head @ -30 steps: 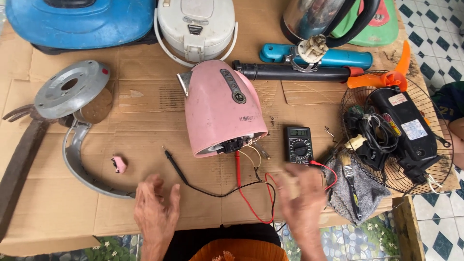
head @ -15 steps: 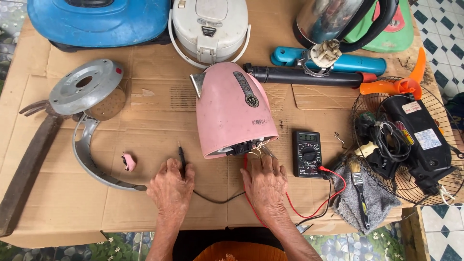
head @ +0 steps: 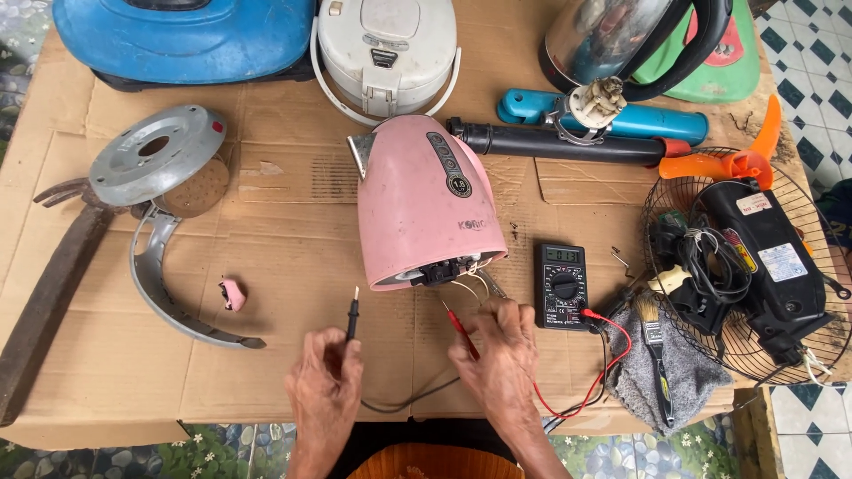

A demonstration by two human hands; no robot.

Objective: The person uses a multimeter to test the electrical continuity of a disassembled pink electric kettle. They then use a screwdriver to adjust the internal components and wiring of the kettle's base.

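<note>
Cardboard-covered table, pink kettle on its side, black multimeter, grey cloth, fan cage

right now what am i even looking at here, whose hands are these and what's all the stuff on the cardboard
This is one picture from a camera worn on a person's head, looking down at their own two bare hands over a table covered in cardboard. The left hand holds a black probe, tip pointing up the table. The right hand holds a red probe aimed at the open base of a pink kettle lying on its side, wires showing. Both probes run by wire to a black multimeter. Around them lie a grey metal base plate, a white rice cooker, a steel kettle, a fan grille holding a black motor, and a brush on a grey cloth.
</note>
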